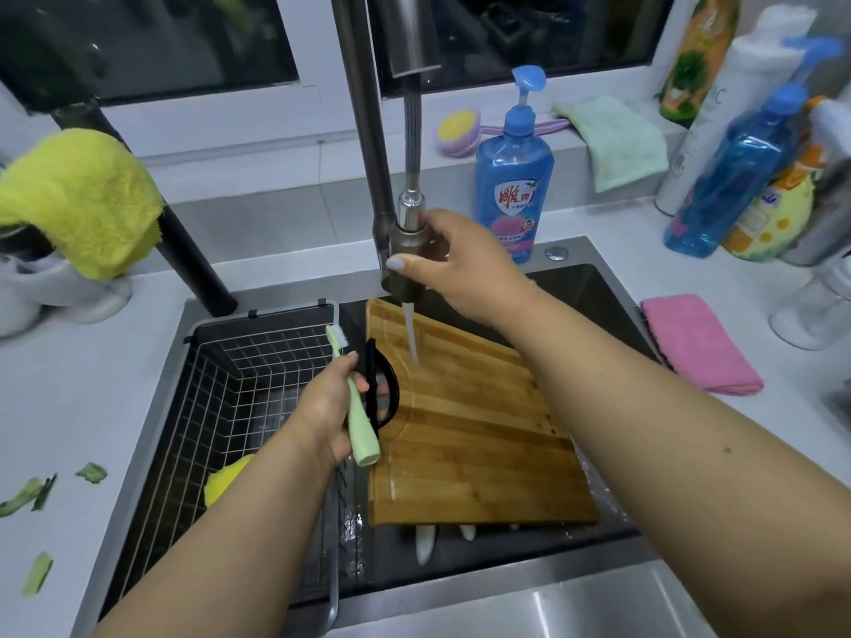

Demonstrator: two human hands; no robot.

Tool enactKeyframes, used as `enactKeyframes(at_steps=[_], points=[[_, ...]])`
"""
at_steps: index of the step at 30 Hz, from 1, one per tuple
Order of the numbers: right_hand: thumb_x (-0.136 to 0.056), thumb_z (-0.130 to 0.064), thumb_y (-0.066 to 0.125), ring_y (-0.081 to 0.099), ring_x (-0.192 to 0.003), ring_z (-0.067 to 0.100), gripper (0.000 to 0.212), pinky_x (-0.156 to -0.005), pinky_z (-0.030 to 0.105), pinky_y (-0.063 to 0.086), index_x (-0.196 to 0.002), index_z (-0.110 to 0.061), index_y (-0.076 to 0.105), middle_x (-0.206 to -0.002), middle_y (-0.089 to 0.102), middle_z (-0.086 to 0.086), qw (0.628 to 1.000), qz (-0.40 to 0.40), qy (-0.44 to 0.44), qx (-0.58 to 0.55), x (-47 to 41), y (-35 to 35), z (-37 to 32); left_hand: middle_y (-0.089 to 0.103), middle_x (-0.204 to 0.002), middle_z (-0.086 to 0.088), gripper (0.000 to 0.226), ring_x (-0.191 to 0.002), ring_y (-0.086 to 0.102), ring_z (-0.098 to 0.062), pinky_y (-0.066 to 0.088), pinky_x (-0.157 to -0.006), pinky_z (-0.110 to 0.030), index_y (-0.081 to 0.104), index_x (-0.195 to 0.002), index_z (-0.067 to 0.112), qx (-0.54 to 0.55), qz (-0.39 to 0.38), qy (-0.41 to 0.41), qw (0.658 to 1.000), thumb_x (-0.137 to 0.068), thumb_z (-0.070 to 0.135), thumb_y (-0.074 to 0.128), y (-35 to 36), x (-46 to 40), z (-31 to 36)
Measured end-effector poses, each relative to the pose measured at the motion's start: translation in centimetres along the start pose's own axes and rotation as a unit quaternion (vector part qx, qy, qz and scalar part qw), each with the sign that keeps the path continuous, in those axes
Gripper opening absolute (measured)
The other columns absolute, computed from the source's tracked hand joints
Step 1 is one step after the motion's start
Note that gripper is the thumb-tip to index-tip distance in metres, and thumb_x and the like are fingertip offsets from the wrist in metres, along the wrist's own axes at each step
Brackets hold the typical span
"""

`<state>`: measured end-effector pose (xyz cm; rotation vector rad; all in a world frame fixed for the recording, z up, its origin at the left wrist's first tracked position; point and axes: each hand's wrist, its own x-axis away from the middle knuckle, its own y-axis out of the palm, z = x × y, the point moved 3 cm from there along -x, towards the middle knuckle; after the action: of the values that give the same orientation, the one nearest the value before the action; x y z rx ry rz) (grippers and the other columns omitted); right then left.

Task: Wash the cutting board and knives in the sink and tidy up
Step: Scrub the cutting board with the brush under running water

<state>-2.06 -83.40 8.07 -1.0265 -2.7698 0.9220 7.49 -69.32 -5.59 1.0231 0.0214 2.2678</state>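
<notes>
A wooden cutting board (474, 435) lies tilted in the dark sink (594, 287). My right hand (465, 264) grips the pull-out faucet spray head (407, 269), and a thin stream of water falls on the board's upper part. My left hand (329, 407) holds a light green brush (357, 407) by its handle, bristles pointing up, right beside the board's black loop handle (384, 389). White knife handles (423, 543) poke out from under the board's near edge.
A wire drain basket (239, 393) fills the sink's left side, with a yellow sponge (225, 483) in it. Blue dish soap bottle (513, 177) stands behind the sink. A pink cloth (695, 343) lies on the right counter, a yellow cloth (78, 195) at left, green peels (32, 495) on the left counter.
</notes>
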Motion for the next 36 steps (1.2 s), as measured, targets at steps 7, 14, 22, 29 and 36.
enactKeyframes(at_steps=[7,14,22,29,36], points=[[-0.085,-0.034,0.068,0.049,-0.1,0.008,0.043,-0.083,0.02,0.039,-0.122,-0.019,0.052,-0.119,0.059,-0.002,0.998,0.035,-0.037,0.043,-2.1,0.3,-0.4,0.053,-0.096,-0.022,0.05,-0.064,0.049,-0.026,0.039,-0.058,-0.034,0.034,-0.053,0.016,-0.004,0.003,0.014,1.0,-0.099,0.034,0.038,-0.6,-0.3,-0.3],[-0.084,-0.036,0.069,0.053,-0.094,0.008,0.043,-0.077,0.018,0.04,-0.12,-0.018,0.054,-0.105,0.059,-0.006,0.998,0.005,-0.039,0.047,-1.3,0.3,-0.8,0.053,-0.093,-0.022,0.048,-0.066,0.05,-0.026,0.039,-0.059,-0.034,0.034,-0.054,0.016,0.0,0.013,0.014,1.0,-0.098,0.034,0.04,-0.7,-0.2,-0.2],[-0.079,-0.029,0.075,0.066,-0.093,0.013,0.025,-0.076,0.032,0.059,-0.098,-0.023,0.061,-0.095,0.067,-0.005,0.997,-0.047,0.005,-0.068,1.6,-0.2,-1.1,0.058,-0.075,-0.02,0.05,-0.06,0.051,-0.027,0.042,-0.057,-0.034,0.034,-0.054,0.014,-0.009,0.035,0.006,0.999,-0.099,0.035,0.04,-0.5,0.5,0.0],[-0.081,-0.019,0.073,0.07,-0.087,0.014,0.026,-0.066,0.025,0.06,-0.103,-0.011,0.061,-0.099,0.068,0.008,0.983,-0.081,0.033,-0.161,3.1,-0.2,-2.1,0.059,-0.071,-0.017,0.053,-0.063,0.055,-0.027,0.045,-0.064,-0.036,0.036,-0.05,0.016,-0.004,0.03,0.001,1.0,-0.098,0.037,0.04,-0.8,0.5,0.0],[-0.08,-0.019,0.074,0.071,-0.087,0.015,0.021,-0.071,0.032,0.06,-0.098,-0.014,0.062,-0.099,0.07,0.009,0.98,-0.105,0.042,-0.167,3.5,-0.5,-2.2,0.058,-0.061,-0.013,0.051,-0.058,0.055,-0.025,0.045,-0.061,-0.036,0.035,-0.052,0.016,-0.006,0.03,0.005,1.0,-0.098,0.037,0.04,-0.6,0.5,0.1]])
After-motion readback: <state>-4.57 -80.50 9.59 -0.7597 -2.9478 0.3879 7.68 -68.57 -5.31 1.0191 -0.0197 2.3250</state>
